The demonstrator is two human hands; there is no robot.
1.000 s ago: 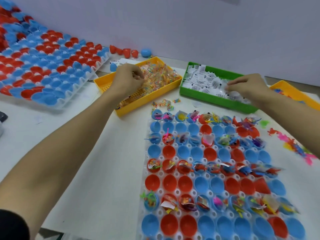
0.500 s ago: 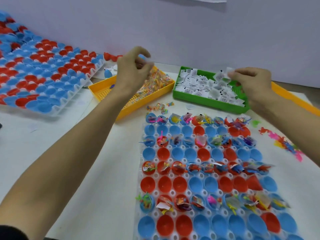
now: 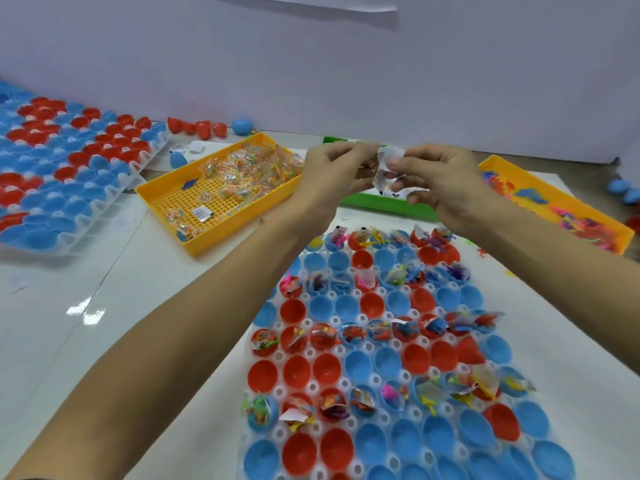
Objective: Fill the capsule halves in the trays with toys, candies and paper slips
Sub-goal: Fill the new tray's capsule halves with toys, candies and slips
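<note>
My left hand [image 3: 332,174] and my right hand [image 3: 436,178] meet in the air above the far end of the capsule tray [image 3: 346,386]. Between their fingertips they pinch white paper slips [image 3: 386,168] together with a small clear candy packet. The tray holds rows of red and blue capsule halves [image 3: 370,303]; alternate rows carry toys, candy and slips, the others are bare. Behind my hands lies the green bin [image 3: 388,206] of paper slips, mostly hidden. The yellow candy bin [image 3: 221,192] sits to the left, the yellow toy bin [image 3: 554,206] to the right.
A second large tray of red and blue capsule halves [image 3: 69,168] fills the far left. Loose red and blue halves [image 3: 207,126] lie by the wall, more blue ones [image 3: 623,192] at the right edge. A white wall closes the back.
My left hand left the candy bin and my right hand left the green bin; both moved inward and now meet over the tray with slips and candy. The view tilted.
</note>
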